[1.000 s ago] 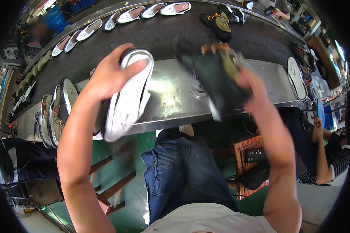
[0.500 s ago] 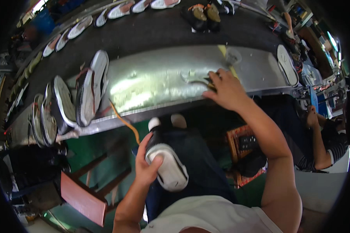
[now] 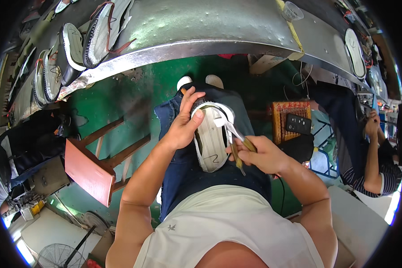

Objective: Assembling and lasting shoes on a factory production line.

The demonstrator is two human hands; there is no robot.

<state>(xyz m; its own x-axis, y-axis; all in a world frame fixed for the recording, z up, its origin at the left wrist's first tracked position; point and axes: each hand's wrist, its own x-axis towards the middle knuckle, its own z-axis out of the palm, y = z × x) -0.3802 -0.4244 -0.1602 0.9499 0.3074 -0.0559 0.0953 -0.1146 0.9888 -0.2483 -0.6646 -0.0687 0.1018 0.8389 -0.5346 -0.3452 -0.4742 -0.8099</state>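
On my lap lies a shoe (image 3: 209,147) with its pale sole facing up and a white rim around it. My left hand (image 3: 183,125) grips the shoe's far left side, thumb on the sole's edge and fingers around the far end. In my right hand (image 3: 265,155) are lasting pliers (image 3: 236,137) with yellowish handles. Their metal head rests at the right side of the shoe's far end. Whether the jaws pinch the shoe's edge I cannot tell.
Ahead runs a metal bench (image 3: 201,27), with several upturned shoes (image 3: 76,47) at its left and one sole (image 3: 355,52) at its right. A reddish stool (image 3: 91,172) stands left. To the right are a woven seat (image 3: 281,120) with a black case and a co-worker's arm (image 3: 373,161).
My right hand has come back from the bench to the shoe, carrying the pliers. The shoe now lies farther forward on my lap. The view has tilted down.
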